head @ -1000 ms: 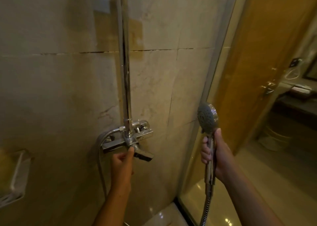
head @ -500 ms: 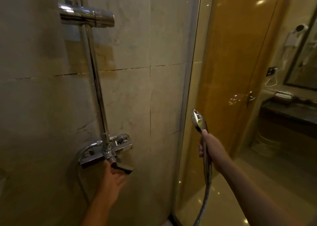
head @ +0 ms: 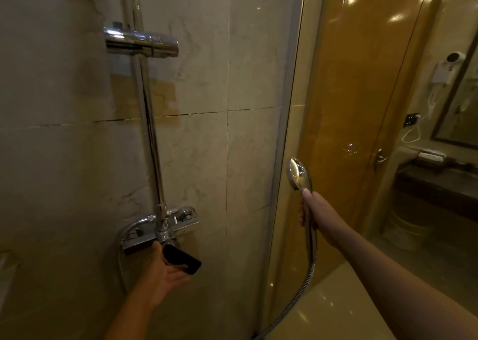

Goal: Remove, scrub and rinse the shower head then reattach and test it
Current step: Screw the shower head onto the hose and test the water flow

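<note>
While two bare hands reached into the shower, one shower head stood upright in the right hand, off its bracket.
Its chrome back faced the camera, with the right fingers curled tight round the handle below and one hose trailing down. The left hand, fingers loosely spread, cupped the dark spout under the single mixer valve on one riser pipe.

A hotel-style bathroom: marble-tiled shower wall with chrome mixer tap, glass screen, wall-mounted hairdryer and mirror above a vanity counter.
</note>
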`<control>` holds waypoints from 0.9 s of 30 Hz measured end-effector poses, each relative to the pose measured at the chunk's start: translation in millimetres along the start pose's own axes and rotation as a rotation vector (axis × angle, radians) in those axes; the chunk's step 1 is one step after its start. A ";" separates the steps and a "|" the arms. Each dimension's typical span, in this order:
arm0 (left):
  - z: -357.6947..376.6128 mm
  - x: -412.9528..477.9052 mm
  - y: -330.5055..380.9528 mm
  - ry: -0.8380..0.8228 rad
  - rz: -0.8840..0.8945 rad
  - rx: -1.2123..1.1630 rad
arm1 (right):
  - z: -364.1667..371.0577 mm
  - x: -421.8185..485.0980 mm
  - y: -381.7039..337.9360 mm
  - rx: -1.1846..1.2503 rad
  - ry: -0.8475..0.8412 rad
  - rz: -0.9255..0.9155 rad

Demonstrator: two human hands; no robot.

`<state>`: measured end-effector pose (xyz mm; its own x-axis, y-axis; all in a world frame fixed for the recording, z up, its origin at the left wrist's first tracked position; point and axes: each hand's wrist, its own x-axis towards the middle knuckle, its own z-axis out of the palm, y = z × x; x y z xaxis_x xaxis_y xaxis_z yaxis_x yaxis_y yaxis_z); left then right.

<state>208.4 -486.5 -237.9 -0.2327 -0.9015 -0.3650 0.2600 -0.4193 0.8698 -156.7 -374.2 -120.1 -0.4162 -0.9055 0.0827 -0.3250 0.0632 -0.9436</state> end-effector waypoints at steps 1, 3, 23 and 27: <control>-0.2 -1.1 1.4 -0.003 -0.008 0.014 | 0.5 0.4 -1.2 0.004 -0.001 -0.005; -1.2 -1.5 3.4 -0.008 -0.026 0.027 | 1.1 1.3 -4.3 0.014 -0.006 -0.011; -3.9 3.8 1.2 -0.011 -0.081 0.057 | -21.8 9.6 1.7 0.032 0.009 -0.011; -3.9 3.7 1.5 -0.013 -0.083 0.039 | -22.0 10.1 0.4 0.043 0.015 -0.002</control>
<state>211.6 -490.9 -239.2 -0.2640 -0.8621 -0.4325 0.2027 -0.4880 0.8490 -179.7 -374.1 -112.6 -0.4287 -0.8990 0.0892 -0.2890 0.0429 -0.9564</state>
